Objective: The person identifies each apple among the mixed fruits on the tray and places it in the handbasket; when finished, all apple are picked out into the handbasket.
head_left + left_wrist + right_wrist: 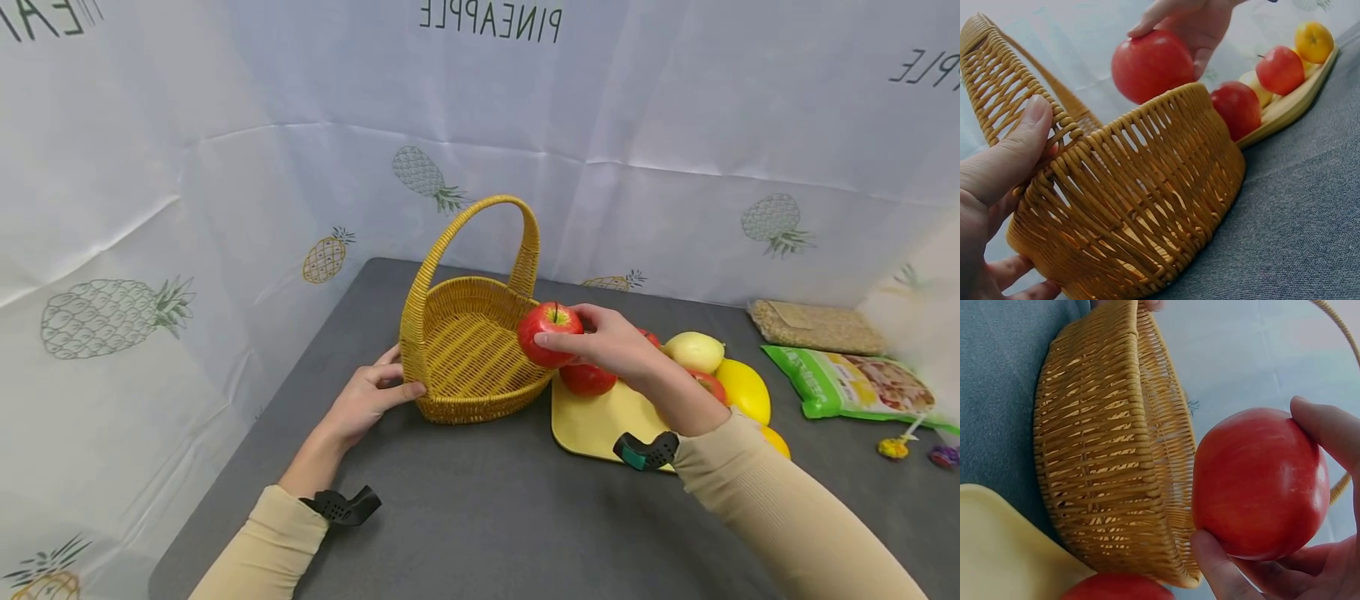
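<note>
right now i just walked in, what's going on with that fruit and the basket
A person's right hand holds a red apple close to the rim of a yellow wicker basket, not yet set down. The left hand grips the basket near the foot of its handle. More red and yellow fruit sits beside it, on a yellow board.

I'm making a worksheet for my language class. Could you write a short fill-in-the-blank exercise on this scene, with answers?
1. The right hand holds a red ____.
2. The left hand grips the side of the woven ____.
3. In the head view, the mirrored word at the top middle of the cloth reads ____.
4. In that view, the green packet lies to the ____ of the yellow board.

Missing words: apple; basket; PINEAPPLE; right.
</note>
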Demonstrator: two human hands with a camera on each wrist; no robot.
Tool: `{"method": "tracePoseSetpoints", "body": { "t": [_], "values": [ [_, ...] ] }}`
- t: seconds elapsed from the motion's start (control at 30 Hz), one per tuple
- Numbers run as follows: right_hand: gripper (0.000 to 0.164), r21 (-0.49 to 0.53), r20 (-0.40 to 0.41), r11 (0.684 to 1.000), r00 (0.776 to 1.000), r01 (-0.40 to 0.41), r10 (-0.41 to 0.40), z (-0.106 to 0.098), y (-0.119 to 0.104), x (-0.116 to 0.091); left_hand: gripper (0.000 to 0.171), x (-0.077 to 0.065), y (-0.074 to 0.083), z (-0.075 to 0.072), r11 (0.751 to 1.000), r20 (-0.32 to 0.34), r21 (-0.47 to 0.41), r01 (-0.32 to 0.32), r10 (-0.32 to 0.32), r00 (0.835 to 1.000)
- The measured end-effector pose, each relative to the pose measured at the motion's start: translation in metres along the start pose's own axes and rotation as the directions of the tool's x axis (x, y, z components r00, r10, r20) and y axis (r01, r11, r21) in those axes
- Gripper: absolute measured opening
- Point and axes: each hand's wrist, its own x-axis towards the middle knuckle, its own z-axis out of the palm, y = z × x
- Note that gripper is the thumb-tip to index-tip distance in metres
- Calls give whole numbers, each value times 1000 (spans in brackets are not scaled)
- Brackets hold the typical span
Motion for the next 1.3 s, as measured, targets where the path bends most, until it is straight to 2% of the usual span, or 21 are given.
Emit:
{"method": "tracePoseSetpoints", "body": {
  "t": [0.13, 0.5, 0.87, 1.07, 1.3],
  "values": [
    [78, 21, 9, 1000, 1000, -2, 1, 3, -3, 5, 32, 0, 1, 0, 1000, -1, -1, 0, 0, 1000],
    [77, -19, 14, 1000, 1000, -6, 6, 9, -13, 16, 35, -1, 2, -1, 1000, 0, 6, 15, -15, 1000],
    [79, 16, 48, 1000, 999, -24, 23, 14, -14, 28, 31, 1, 1, 1, 1000, 16, -13, 6, -6, 1000],
    [78, 24, 36, 999, 998, -43, 42, 15, -18, 38, 33, 2, 0, 0, 1000, 8, -4, 9, -9, 1000],
    [79, 44, 61, 998, 998, -37, 34, 15, -19, 49, 31, 2, -1, 0, 1000, 6, -6, 7, -7, 1000]
  ]
}}
